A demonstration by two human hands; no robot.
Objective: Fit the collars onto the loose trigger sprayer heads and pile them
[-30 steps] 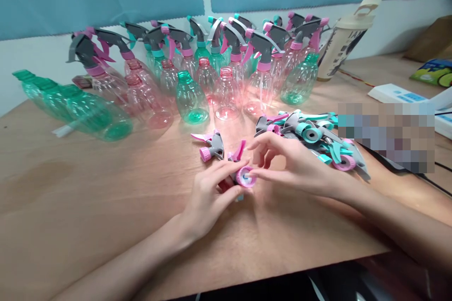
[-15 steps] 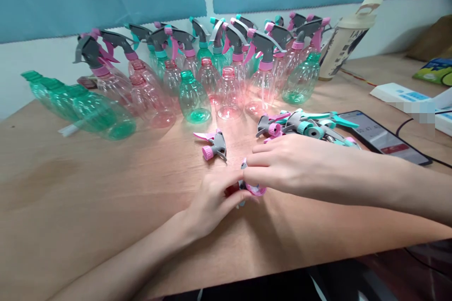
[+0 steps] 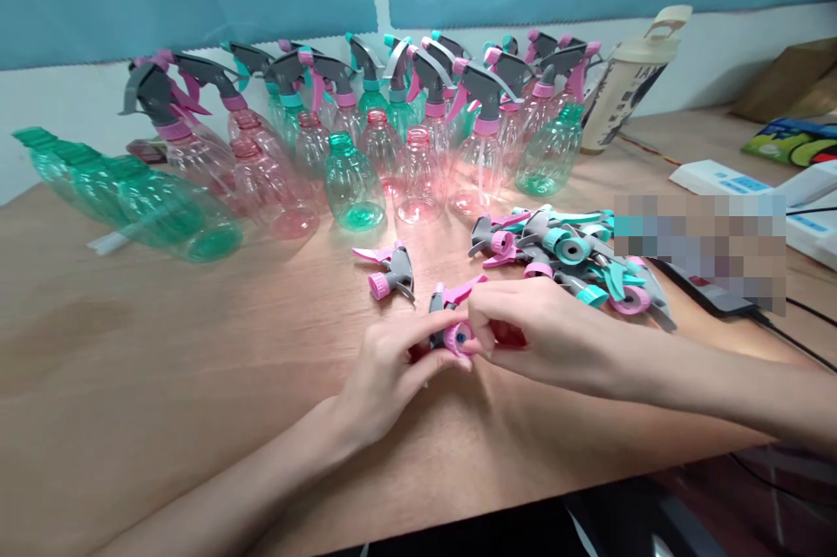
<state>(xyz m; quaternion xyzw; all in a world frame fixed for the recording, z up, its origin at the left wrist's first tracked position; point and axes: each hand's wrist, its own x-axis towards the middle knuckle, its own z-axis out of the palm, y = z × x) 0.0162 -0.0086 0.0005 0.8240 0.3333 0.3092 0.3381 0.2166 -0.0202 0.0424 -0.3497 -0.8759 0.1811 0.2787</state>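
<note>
My left hand [image 3: 392, 365] grips a pink and grey spray head [image 3: 442, 304] low over the wooden table, its pink collar turned up toward me. The fingers of my right hand [image 3: 542, 326] are curled at the right edge of that collar; whether they pinch anything small is hidden. Another pink and grey spray head [image 3: 391, 271] lies just beyond my left hand. To the right, past my right hand, is a pile of grey, pink and teal spray heads [image 3: 568, 247].
Several bottles with spray heads stand at the back, with an uncapped green bottle [image 3: 355, 186] and pink bottle [image 3: 418, 182] in front. Green bottles [image 3: 157, 208] lie at the left. A cream tumbler [image 3: 628, 82], a partly blurred phone [image 3: 710, 300] and a white power strip [image 3: 725, 182] are at the right.
My right hand has drawn back slightly to the right and turned, uncovering the pink collar and trigger of the spray head in my left hand. The view has shifted slightly.
</note>
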